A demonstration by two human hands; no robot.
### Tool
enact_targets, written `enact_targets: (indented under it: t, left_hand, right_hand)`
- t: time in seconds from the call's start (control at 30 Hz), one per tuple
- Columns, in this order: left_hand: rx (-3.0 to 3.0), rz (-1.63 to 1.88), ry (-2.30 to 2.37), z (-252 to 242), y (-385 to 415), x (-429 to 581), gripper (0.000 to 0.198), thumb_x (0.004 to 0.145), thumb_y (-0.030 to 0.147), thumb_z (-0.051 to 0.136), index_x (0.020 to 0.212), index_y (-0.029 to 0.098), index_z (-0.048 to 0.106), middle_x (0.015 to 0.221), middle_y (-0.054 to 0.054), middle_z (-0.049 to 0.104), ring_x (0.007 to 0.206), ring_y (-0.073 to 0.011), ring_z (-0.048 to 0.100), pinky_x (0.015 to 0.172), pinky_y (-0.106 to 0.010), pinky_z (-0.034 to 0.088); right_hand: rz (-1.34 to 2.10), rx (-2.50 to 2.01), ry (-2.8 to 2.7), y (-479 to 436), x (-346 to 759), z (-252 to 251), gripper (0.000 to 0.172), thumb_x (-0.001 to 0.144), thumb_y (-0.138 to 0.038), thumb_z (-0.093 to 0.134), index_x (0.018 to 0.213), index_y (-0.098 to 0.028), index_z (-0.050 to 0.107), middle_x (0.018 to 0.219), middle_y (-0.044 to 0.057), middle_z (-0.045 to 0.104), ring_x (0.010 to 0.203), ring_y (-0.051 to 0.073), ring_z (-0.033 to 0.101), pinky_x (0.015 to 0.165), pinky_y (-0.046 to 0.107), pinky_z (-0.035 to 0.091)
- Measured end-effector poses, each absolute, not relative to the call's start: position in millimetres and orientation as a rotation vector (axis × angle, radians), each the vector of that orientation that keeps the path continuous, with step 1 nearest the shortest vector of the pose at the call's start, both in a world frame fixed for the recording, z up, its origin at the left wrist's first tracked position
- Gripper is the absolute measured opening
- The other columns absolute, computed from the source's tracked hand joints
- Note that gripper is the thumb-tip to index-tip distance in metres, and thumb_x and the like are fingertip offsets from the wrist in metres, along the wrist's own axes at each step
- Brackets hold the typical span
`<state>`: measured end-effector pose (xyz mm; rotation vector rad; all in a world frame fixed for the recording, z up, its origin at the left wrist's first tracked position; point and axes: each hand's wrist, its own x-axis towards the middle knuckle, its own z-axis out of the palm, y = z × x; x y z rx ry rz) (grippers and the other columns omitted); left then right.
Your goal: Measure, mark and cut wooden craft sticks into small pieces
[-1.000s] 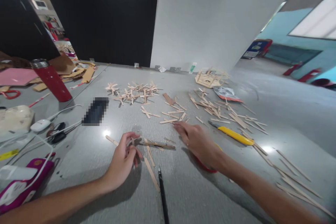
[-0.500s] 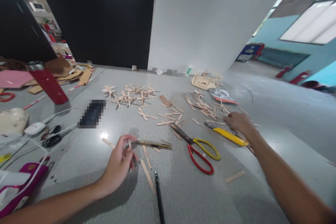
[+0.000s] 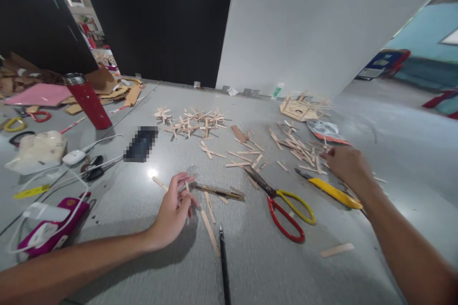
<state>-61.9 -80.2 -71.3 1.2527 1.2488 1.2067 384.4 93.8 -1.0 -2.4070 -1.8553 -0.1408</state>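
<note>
My left hand (image 3: pixel 176 209) is raised just over the table with fingers curled, pinching a short wooden craft stick (image 3: pixel 186 186). Close to its fingertips lies a slim gold-coloured utility knife (image 3: pixel 220 192), with loose craft sticks (image 3: pixel 210 232) around it. A black pen (image 3: pixel 223 262) points away from me in front. My right hand (image 3: pixel 346 164) reaches to the right edge of a pile of craft sticks (image 3: pixel 298 145). Its fingertips are pressed together; what they grip is hidden. A yellow utility knife (image 3: pixel 334 192) lies below that hand, left of the wrist. Scissors (image 3: pixel 275 195) with red and yellow handles lie between my hands.
Sticks joined into star shapes (image 3: pixel 195 121) spread across the far middle. A wooden stick frame (image 3: pixel 304 107) and a plastic packet (image 3: pixel 327 131) sit far right. At left are a red bottle (image 3: pixel 89 102), a blurred dark rectangle (image 3: pixel 142 144), cables and a purple power strip (image 3: pixel 59 226).
The view has turned left, so everything appears farther right. My right hand has shifted slightly forward and left over the sticks. My left hand keeps its pinch on the craft stick.
</note>
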Motion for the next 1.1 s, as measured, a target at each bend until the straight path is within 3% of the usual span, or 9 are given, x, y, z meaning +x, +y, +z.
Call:
enact_targets:
  t: [0.1,0.17,0.3,0.4,0.53,0.7,0.77,0.93,1.1]
  left_hand:
    - [1.292,1.199,1.264,-74.8,-83.8,-62.4,0.041,0.1,0.024,0.046,0.139,0.023,0.034,0.15,-0.022,0.05,0.074,-0.0109,0.068,0.052,-0.023,0.053]
    - [1.395,1.239,1.304,-75.4,-87.3,-63.5,0.046,0.102,0.021,0.042,0.147,0.024,0.031,0.152,-0.022,0.049,0.083,-0.0135,0.071,0.057,-0.024,0.055]
    - [1.974,1.352,1.279,-67.6,-89.4,-70.6,0.049,0.102,0.011,0.042,0.149,0.023,0.039,0.161,-0.021,0.042,0.12,-0.0217,0.066,0.09,-0.037,0.06]
    - [2.601,1.048,0.787,-58.8,-86.2,-75.7,0.046,0.097,0.006,0.047,0.14,0.019,0.053,0.146,-0.013,0.063,0.14,-0.0257,0.055,0.116,-0.045,0.046]
    - [2.867,0.767,0.445,-59.8,-85.1,-74.2,0.029,0.101,0.021,0.056,0.128,0.015,0.066,0.135,-0.007,0.073,0.131,-0.0262,0.063,0.13,-0.051,0.026]
    - [2.905,0.804,0.727,-74.2,-85.0,-74.2,0.025,0.105,0.022,0.057,0.125,0.014,0.071,0.126,-0.009,0.077,0.123,-0.0237,0.069,0.13,-0.052,0.027]
    - [2.884,0.809,0.877,-76.6,-82.8,-77.1,0.027,0.106,0.021,0.053,0.126,0.014,0.071,0.125,-0.01,0.077,0.123,-0.0243,0.07,0.127,-0.053,0.032]
    - [2.802,0.76,1.302,-76.0,-77.0,-83.4,0.033,0.107,0.016,0.046,0.125,0.014,0.073,0.126,-0.015,0.076,0.123,-0.0316,0.07,0.116,-0.061,0.043]
    - [2.679,0.821,1.618,-80.3,-76.3,-85.3,0.037,0.105,0.016,0.044,0.127,0.012,0.073,0.13,-0.018,0.074,0.125,-0.0345,0.067,0.116,-0.063,0.04]
  right_hand:
    - [-0.048,-2.485,-1.812,87.9,362.5,11.3,0.031,0.102,-0.036,0.067,0.127,-0.017,0.066,0.127,0.011,0.069,0.106,0.025,0.07,0.091,0.045,0.06]
    - [-0.019,-2.431,-1.854,81.7,343.9,20.3,0.025,0.106,-0.029,0.058,0.114,-0.009,0.069,0.107,0.015,0.074,0.099,0.026,0.071,0.09,0.043,0.056]
    - [0.11,-2.199,-2.014,63.9,304.2,32.9,0.023,0.103,-0.022,0.05,0.112,-0.009,0.066,0.095,0.018,0.075,0.087,0.027,0.069,0.08,0.038,0.048]
    - [0.331,-1.972,-2.18,46.0,275.7,36.1,0.024,0.1,-0.023,0.048,0.116,-0.015,0.063,0.09,0.011,0.076,0.078,0.023,0.068,0.075,0.033,0.048]
    - [0.806,-1.597,-2.442,17.8,240.1,33.8,0.022,0.098,-0.034,0.051,0.109,-0.021,0.065,0.079,0.002,0.073,0.069,0.019,0.066,0.067,0.029,0.049]
    - [1.228,-1.228,-2.646,-2.0,211.0,13.8,0.02,0.099,-0.034,0.052,0.088,-0.022,0.066,0.077,0.001,0.074,0.07,0.018,0.067,0.067,0.028,0.049]
    - [1.115,-1.269,-2.607,0.1,208.2,2.1,0.02,0.098,-0.033,0.052,0.085,-0.022,0.064,0.079,0.004,0.074,0.073,0.02,0.068,0.072,0.031,0.05]
    - [0.736,-1.413,-2.421,9.9,211.2,-12.1,0.019,0.102,-0.031,0.044,0.101,-0.023,0.061,0.101,0.011,0.072,0.095,0.027,0.066,0.092,0.043,0.047]
    - [0.805,-1.353,-2.472,0.3,205.2,-7.5,0.017,0.101,-0.034,0.049,0.095,-0.024,0.061,0.092,0.007,0.073,0.085,0.024,0.067,0.081,0.038,0.049]
